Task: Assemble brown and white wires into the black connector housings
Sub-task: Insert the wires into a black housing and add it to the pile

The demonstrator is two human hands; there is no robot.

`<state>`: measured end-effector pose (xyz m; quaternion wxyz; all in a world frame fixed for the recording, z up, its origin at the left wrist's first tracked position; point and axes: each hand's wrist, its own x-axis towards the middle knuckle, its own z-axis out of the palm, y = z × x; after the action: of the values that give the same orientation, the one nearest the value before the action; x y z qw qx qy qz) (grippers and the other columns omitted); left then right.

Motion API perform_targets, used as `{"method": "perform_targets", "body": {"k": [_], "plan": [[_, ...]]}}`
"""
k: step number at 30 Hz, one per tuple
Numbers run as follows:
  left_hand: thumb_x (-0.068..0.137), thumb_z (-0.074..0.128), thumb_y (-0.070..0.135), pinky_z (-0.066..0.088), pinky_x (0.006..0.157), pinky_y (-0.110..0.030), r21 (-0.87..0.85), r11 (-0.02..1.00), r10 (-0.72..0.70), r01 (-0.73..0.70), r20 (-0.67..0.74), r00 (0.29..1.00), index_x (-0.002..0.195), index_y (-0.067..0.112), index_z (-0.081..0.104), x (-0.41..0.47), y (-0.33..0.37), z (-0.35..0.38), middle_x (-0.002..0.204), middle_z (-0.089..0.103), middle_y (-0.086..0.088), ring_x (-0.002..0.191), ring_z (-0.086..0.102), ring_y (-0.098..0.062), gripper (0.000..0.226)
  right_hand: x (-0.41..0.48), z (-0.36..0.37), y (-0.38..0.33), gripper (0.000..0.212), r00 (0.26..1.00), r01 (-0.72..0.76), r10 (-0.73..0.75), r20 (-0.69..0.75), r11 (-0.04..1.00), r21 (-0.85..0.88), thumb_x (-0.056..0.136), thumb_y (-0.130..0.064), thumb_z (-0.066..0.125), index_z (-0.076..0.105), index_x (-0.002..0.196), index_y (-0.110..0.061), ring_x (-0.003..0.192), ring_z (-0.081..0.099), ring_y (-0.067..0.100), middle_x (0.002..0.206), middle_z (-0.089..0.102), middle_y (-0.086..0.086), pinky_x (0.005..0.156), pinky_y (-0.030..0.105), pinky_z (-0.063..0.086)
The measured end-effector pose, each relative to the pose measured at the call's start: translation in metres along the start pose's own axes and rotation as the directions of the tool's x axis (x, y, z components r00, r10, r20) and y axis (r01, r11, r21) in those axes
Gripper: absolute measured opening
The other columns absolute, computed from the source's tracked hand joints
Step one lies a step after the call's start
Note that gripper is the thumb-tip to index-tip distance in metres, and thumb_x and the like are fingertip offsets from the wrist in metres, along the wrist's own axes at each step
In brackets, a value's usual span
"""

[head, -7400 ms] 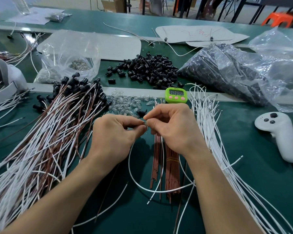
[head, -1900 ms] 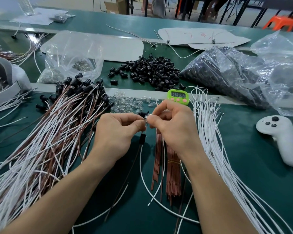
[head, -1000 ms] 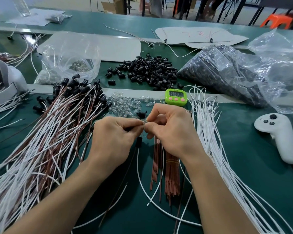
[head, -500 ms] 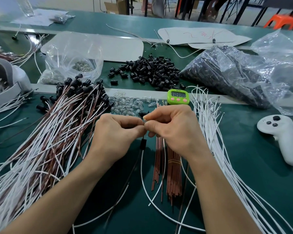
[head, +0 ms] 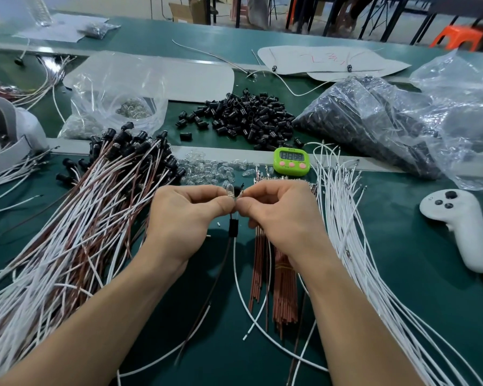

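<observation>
Factory bench, green mat (head: 402, 246), with an orange stool (head: 455, 37) on the floor behind.

Nearest, under both wrists: one wire pair (head: 234, 246), brown plus white, trailed back toward the body. It lay slack, so the hands carried only the tips. A black housing (head: 232, 228) was already threaded on that pair, just below the fingertips. Probably parked there to leave the joint reachable.

The left hand (head: 184, 218) pinched a clear bulb (head: 229, 189) thumb to forefinger, other fingers curled under. The right hand (head: 279, 215) pinched the wire tips tight against the bulb's base. Exact contact was too small to tell. My read: bulb leads being mated to the terminals before the housing slides up.

- Under the right wrist: bundled brown wires (head: 273, 288), banded.
- Right of the right hand: loose white wires (head: 343, 218), fanned with terminals pointing away, easy to pull singly.
- Left of the left hand: finished assemblies (head: 81, 218), heaped with housings at the far end.
- Just beyond the fingertips: spare bulbs (head: 209, 171), then a green timer (head: 291, 160), digits too blurred to read.
- Further out: loose black housings (head: 248, 118), with a bag of housings (head: 374, 126) to their right.
- Far right of the right hand: white controller (head: 463, 227).
- At the back: card (head: 332, 59) with red scribble, illegible.

No brands seen.
</observation>
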<state>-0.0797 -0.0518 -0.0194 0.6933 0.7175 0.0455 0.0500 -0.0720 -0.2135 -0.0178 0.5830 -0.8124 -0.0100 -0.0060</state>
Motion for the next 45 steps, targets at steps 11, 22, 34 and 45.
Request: {"method": "perform_targets", "body": {"k": [11, 22, 34, 45], "plan": [[0.074, 0.085, 0.004, 0.05, 0.068, -0.008, 0.033, 0.999, -0.013, 0.011, 0.053, 0.999, 0.065, 0.033, 0.081, 0.002, 0.002, 0.0, 0.069, 0.077, 0.005, 0.066, 0.07, 0.0, 0.031, -0.002, -0.008, -0.004, 0.015, 0.994, 0.068, -0.061, 0.089, 0.994, -0.085, 0.08, -0.015, 0.086, 0.08, 0.072, -0.026, 0.053, 0.067, 0.007, 0.063, 0.074, -0.007, 0.056, 0.02, 0.052], [0.075, 0.084, 0.0, 0.055, 0.071, -0.015, 0.073, 0.997, 0.003, -0.01, 0.098, 0.995, 0.068, 0.026, 0.082, 0.001, 0.005, -0.004, 0.072, 0.078, -0.001, 0.069, 0.072, -0.008, 0.027, 0.001, -0.01, -0.002, 0.015, 0.979, 0.157, -0.134, 0.152, 0.976, -0.15, 0.085, -0.01, 0.081, 0.082, 0.08, -0.024, 0.051, 0.062, 0.003, 0.065, 0.073, -0.008, 0.052, 0.018, 0.05], [0.074, 0.089, 0.012, 0.061, 0.08, -0.031, 0.246, 0.967, 0.051, -0.07, 0.083, 0.995, 0.075, 0.041, 0.081, -0.001, 0.001, -0.007, 0.072, 0.078, 0.009, 0.074, 0.076, -0.008, 0.03, -0.004, -0.012, -0.004, 0.01, 0.962, 0.264, -0.226, 0.154, 0.911, -0.316, 0.083, -0.015, 0.083, 0.083, 0.082, -0.026, 0.051, 0.055, 0.002, 0.06, 0.067, -0.013, 0.047, 0.016, 0.042], [0.075, 0.088, 0.01, 0.062, 0.075, -0.03, 0.297, 0.952, 0.017, -0.074, 0.189, 0.982, 0.078, 0.034, 0.082, 0.002, 0.001, -0.01, 0.071, 0.078, 0.006, 0.07, 0.074, -0.008, 0.025, -0.005, -0.02, -0.006, 0.007, 0.948, 0.304, -0.242, 0.207, 0.88, -0.365, 0.083, -0.025, 0.084, 0.082, 0.077, -0.027, 0.06, 0.067, 0.009, 0.063, 0.071, -0.01, 0.055, 0.029, 0.055]]}}
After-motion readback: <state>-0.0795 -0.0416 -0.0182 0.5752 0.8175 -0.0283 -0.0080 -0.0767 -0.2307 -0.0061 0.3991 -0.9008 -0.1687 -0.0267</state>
